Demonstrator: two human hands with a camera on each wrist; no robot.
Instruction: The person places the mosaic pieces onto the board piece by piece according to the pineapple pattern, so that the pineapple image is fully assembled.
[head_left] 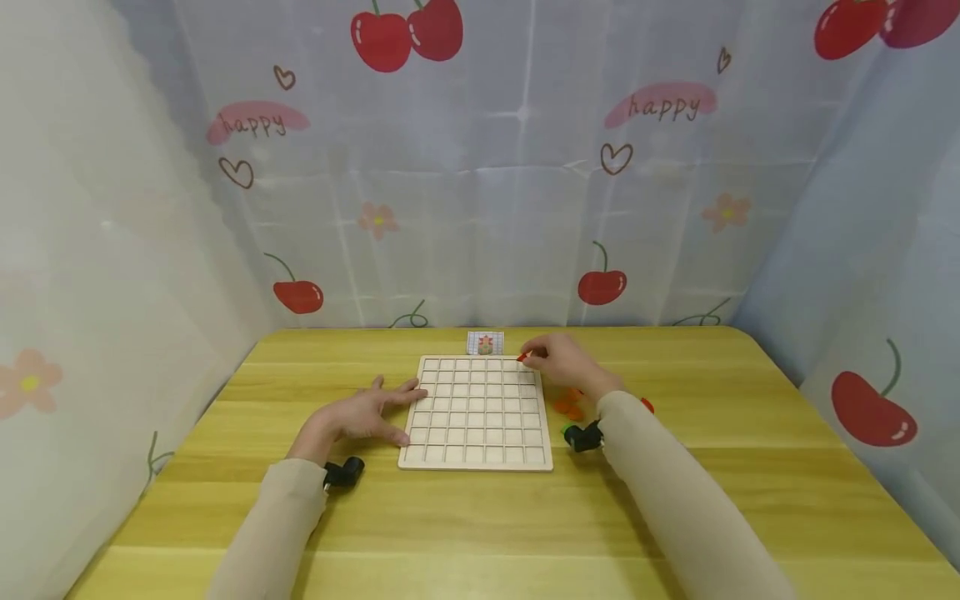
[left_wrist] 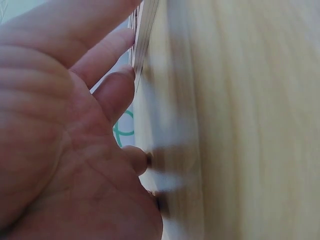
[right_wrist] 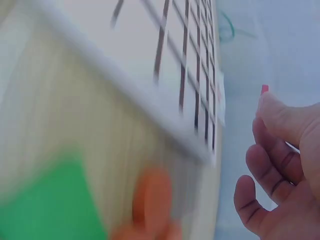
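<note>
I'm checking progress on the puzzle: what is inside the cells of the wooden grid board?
The wooden grid board shows only bare cells. The right hand pinches a red piece over the far right corner, hiding the cells beneath.

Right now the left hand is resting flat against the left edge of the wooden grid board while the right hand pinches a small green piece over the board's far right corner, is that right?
Not quite: the piece the right hand pinches is red, not green, as the head view shows. The rest holds: the left hand rests flat against the left edge of the wooden grid board, and the right hand is over its far right corner.
</note>
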